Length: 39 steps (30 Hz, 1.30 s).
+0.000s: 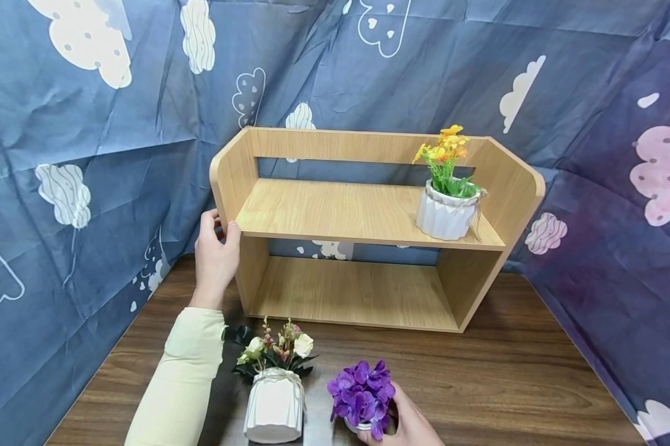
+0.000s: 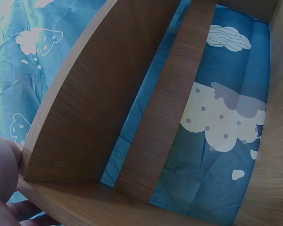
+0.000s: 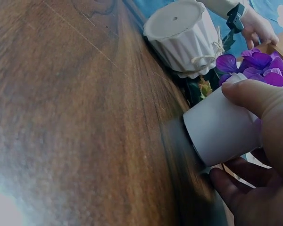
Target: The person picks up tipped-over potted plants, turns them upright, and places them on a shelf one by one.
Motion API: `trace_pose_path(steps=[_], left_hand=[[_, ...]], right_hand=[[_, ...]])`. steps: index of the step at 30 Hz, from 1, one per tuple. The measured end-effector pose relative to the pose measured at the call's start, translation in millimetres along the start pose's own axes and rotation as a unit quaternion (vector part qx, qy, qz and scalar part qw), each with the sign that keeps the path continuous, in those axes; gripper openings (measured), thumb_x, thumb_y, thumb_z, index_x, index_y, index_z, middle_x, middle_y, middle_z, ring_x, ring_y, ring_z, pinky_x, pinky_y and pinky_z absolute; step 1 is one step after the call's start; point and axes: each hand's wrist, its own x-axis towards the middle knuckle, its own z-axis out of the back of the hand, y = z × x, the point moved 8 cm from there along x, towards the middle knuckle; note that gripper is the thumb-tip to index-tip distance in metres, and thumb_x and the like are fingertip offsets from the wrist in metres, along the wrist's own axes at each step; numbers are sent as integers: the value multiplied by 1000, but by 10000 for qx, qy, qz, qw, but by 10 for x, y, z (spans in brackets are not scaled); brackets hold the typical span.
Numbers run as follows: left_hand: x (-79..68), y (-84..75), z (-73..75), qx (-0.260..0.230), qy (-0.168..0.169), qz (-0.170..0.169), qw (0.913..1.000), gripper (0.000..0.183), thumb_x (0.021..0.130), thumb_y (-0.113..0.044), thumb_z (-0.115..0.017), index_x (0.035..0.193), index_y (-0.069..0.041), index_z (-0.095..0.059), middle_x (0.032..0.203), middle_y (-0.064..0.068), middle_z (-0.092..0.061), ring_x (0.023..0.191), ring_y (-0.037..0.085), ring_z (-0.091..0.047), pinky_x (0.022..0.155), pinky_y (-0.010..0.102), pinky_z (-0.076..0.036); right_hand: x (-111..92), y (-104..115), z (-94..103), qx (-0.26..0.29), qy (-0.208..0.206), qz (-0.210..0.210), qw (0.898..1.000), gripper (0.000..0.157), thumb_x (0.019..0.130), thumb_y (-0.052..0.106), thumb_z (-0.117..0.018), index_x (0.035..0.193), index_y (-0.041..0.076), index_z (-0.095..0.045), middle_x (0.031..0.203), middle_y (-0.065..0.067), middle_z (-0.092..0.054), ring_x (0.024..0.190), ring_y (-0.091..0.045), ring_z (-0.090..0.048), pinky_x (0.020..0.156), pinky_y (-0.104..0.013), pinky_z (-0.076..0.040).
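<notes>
My left hand (image 1: 214,260) grips the left side panel of a two-tier wooden shelf (image 1: 323,210), thumb at the front edge and fingers around the outer face. In the left wrist view, part of that hand (image 2: 2,176) shows beside the panel. With thumb and fingers my right hand (image 1: 409,424) holds a small smooth white pot (image 3: 224,127) of purple flowers (image 1: 362,393). To its left, a ribbed white pot (image 1: 273,406) with cream roses lies on its side. Its base (image 3: 174,21) with a small hole shows in the right wrist view.
A white pot (image 1: 446,214) tied with twine, holding yellow-orange flowers (image 1: 446,148), stands at the right end of the upper tier. The shelf stands on a dark wood table (image 1: 535,371). Blue cloud-patterned cloth (image 1: 335,68) hangs behind and along both sides.
</notes>
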Motion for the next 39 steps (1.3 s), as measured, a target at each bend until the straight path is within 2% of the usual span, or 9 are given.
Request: trace_pose_path(steps=[4,10,16,22,31,35,39], left_hand=[[4,5,3,23,-2,23,10000,46,108,-29,-51,149,-8,-50,148,24,-60,129,42,-63,108,62,-53],[13,11,1,3,9,36,10000,46,108,-28,-52,149,-9,-50,148,25,-59,129,43,-62,107,62,-53],[18,27,1,4,9,45,10000,46,108,-28,-51,149,-9,-50,148,25,-59,129,42,-62,107,62,-53],[18,29,-5,-19,24,71,10000,46,108,-28,-51,150,-10,-50,148,24,-59,129,41,-62,107,62,-54],[27,24,3,-25,13,-23,10000,44,108,-27,-52,148,-9,-51,147,24,-61,127,42,-63,104,62,-55],[33,32,3,-20,10,-63,10000,44,108,-27,-52,148,-9,-52,147,24,-61,127,42,-64,105,61,-54],[39,40,4,-18,22,-59,10000,45,108,-28,-52,148,-9,-51,148,24,-61,128,42,-63,107,61,-54]], right_hand=[[-4,16,5,-65,-87,66,9999,82,77,30,-100,146,19,-57,129,-7,-76,121,0,-66,98,-18,-54],[30,130,47,60,-77,-168,9998,78,75,23,-100,141,12,-60,126,-13,-76,120,-1,-67,96,-24,-58],[52,183,76,-15,-78,-284,9996,77,73,21,-101,138,10,-62,127,-8,-76,119,-1,-67,95,-25,-58],[88,209,104,22,-20,-304,9995,74,75,20,-100,137,10,-62,125,-12,-77,118,-3,-68,95,-28,-59],[191,325,222,-646,-324,108,9973,82,69,23,-103,140,11,-63,127,-9,-77,115,-10,-72,94,-33,-61],[239,349,266,-651,-288,-265,9971,80,71,26,-102,140,13,-63,124,-3,-78,112,-6,-70,92,-33,-61],[302,362,320,-333,-58,-836,9959,77,76,27,-99,143,12,-62,128,-3,-75,113,-4,-67,94,-31,-60]])
